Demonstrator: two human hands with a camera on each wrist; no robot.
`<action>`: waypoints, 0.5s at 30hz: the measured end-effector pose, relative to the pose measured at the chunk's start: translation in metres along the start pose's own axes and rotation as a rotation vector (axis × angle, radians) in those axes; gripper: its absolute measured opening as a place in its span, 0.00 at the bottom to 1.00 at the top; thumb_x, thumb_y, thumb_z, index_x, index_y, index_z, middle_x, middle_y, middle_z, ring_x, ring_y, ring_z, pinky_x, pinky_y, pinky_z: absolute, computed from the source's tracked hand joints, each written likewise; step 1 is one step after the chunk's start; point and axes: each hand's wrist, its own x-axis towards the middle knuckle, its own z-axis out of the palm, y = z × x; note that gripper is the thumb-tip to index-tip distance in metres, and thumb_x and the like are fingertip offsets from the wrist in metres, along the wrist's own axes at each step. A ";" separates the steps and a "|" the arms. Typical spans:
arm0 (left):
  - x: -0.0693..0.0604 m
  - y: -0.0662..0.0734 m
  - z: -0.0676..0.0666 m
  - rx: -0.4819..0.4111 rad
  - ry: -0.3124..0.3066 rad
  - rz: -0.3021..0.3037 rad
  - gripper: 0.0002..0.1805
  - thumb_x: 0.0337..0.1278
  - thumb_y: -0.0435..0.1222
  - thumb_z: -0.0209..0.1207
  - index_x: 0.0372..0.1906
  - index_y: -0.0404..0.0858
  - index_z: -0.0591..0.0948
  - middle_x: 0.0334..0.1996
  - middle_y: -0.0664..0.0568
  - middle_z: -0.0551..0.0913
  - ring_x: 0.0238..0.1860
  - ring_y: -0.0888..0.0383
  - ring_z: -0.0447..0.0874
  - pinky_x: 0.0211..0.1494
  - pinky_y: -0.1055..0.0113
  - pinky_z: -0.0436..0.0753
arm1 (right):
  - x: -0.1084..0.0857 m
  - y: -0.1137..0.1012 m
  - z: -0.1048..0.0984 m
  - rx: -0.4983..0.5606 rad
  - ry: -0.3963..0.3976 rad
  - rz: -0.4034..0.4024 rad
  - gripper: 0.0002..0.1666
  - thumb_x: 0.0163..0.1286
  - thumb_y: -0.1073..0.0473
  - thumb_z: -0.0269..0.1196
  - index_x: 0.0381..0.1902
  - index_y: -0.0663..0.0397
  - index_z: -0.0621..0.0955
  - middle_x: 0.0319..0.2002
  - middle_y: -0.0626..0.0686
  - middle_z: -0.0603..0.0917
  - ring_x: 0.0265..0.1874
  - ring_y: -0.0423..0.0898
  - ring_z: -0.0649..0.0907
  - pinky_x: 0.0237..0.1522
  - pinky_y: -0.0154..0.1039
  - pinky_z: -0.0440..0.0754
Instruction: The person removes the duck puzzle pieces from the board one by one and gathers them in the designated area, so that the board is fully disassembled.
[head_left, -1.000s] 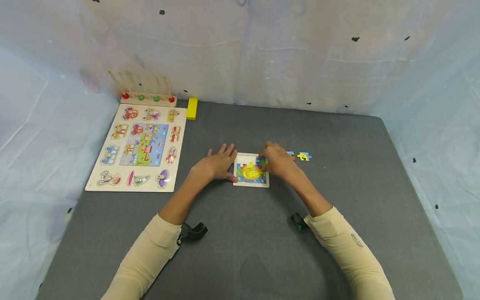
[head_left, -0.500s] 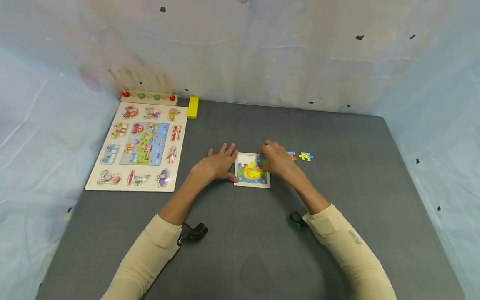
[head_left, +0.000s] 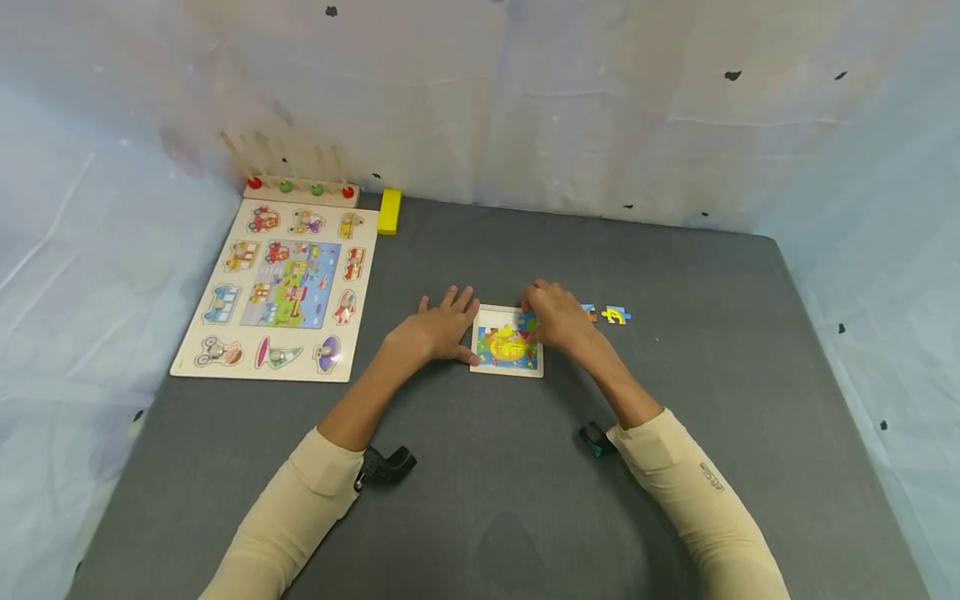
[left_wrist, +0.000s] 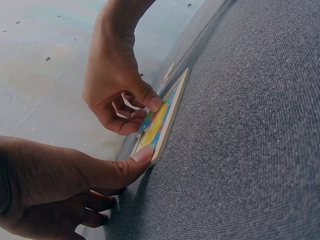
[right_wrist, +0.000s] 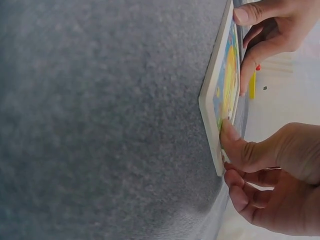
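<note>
Resting our left hand [head_left: 431,333] at the left edge of the puzzle [head_left: 506,345], we have its fingers spread and its thumb on the front left corner. Our right hand [head_left: 558,320] bends over the back right part, fingers curled and thumb on the puzzle's face; we cannot tell whether it grips anything. The puzzle lies flat near the middle of the table [head_left: 465,467]. Beyond the right hand lie two pieces [head_left: 617,315], one partly hidden. At the table's back left corner we see the board [head_left: 318,283], with the rack [head_left: 300,197] behind it and the block [head_left: 389,212] beside.
</note>
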 end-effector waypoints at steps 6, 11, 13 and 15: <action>-0.001 -0.001 -0.001 0.023 0.002 -0.006 0.58 0.65 0.57 0.65 0.86 0.37 0.46 0.87 0.42 0.37 0.87 0.40 0.33 0.83 0.30 0.49 | -0.003 0.001 0.003 0.053 0.049 -0.044 0.26 0.55 0.68 0.80 0.45 0.60 0.76 0.38 0.60 0.85 0.32 0.52 0.80 0.34 0.44 0.77; -0.001 -0.002 -0.001 0.020 0.009 -0.006 0.58 0.64 0.56 0.66 0.85 0.37 0.47 0.87 0.42 0.38 0.87 0.40 0.34 0.83 0.31 0.50 | -0.011 0.004 0.002 0.184 0.101 -0.066 0.21 0.60 0.69 0.77 0.44 0.61 0.76 0.33 0.59 0.83 0.27 0.50 0.78 0.29 0.39 0.72; 0.000 -0.001 0.000 0.018 0.011 -0.002 0.58 0.64 0.56 0.66 0.85 0.37 0.47 0.87 0.42 0.38 0.87 0.40 0.34 0.83 0.31 0.50 | -0.016 0.007 0.001 0.239 0.128 -0.063 0.18 0.62 0.70 0.75 0.45 0.62 0.77 0.33 0.59 0.82 0.27 0.50 0.79 0.30 0.39 0.73; 0.000 0.000 0.001 0.017 0.013 0.002 0.58 0.64 0.56 0.66 0.85 0.37 0.47 0.87 0.42 0.38 0.87 0.40 0.34 0.83 0.31 0.50 | -0.022 0.013 -0.001 0.268 0.159 -0.046 0.17 0.64 0.71 0.73 0.46 0.63 0.78 0.33 0.59 0.82 0.28 0.51 0.80 0.31 0.40 0.74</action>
